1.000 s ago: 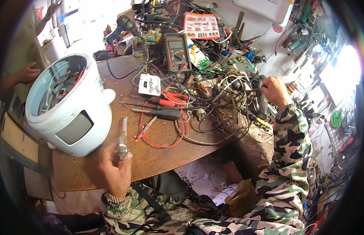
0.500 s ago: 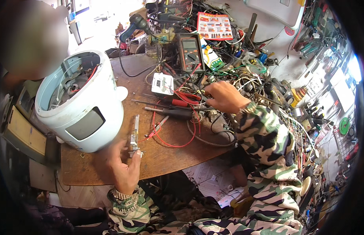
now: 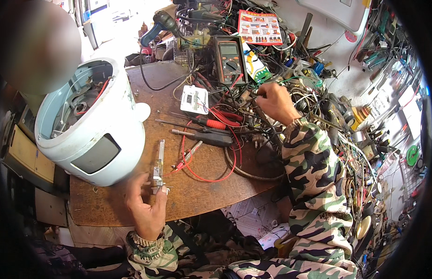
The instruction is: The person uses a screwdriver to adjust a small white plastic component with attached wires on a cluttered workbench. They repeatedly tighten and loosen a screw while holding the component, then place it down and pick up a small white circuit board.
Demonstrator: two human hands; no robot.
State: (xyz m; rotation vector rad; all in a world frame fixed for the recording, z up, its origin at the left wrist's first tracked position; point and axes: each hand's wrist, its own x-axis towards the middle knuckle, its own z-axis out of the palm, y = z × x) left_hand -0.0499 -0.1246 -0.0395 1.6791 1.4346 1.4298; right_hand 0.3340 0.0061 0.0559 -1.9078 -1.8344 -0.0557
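At the table's near edge my left hand [image 3: 148, 204] grips the lower end of a slim metal bracket-like part [image 3: 159, 162], its thumb against the end piece. The part points away from me. My right hand [image 3: 277, 103] is over the pile of wires and tools at the right, fingers curled inward; anything between them is hidden. Left of the metal part stands a white, rounded appliance housing [image 3: 125, 160] with an open top and a dark window. A red test lead [image 3: 211, 180] loops on the table between my hands.
Screwdrivers [image 3: 209, 138] lie mid-table beside a small white box [image 3: 194, 99]. A multimeter [image 3: 230, 60] leans at the back, near a red printed sheet [image 3: 260, 28]. Tangled cables [image 3: 299, 100] fill the right side. Another person's blurred head [image 3: 39, 46] is at the upper left.
My right hand has shifted slightly right and up over the wire pile, its fingers more curled. My left hand stays on the metal part. The whole view has shifted a little.
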